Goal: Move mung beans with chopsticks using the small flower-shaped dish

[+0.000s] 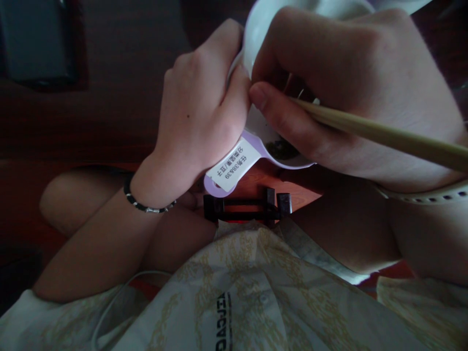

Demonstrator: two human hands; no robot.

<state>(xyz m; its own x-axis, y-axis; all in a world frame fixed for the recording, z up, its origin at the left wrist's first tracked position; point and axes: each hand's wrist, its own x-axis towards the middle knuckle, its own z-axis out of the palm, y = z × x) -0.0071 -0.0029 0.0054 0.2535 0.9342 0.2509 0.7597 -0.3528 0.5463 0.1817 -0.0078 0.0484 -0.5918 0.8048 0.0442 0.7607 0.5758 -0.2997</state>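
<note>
My left hand [199, 112] is closed around the lilac handle [234, 170] of a white and lilac scoop-like cup [259, 29], which it holds tilted close to the camera. A white paper label with printed text is stuck on the handle's end. My right hand [351, 87] grips a pale wooden stick [395, 139], like a chopstick, whose tip reaches into the cup. Some dark bits [281, 148] lie inside the cup by the rim. A dark beaded bracelet [146, 204] circles my left wrist, and a pale perforated strap [431, 197] my right.
Below the hands is a reddish wooden surface [292, 187] with a small dark wooden rack [248, 207] on it. My pale patterned shirt [256, 292] fills the bottom of the view. A dark box-like object [36, 41] sits at the top left.
</note>
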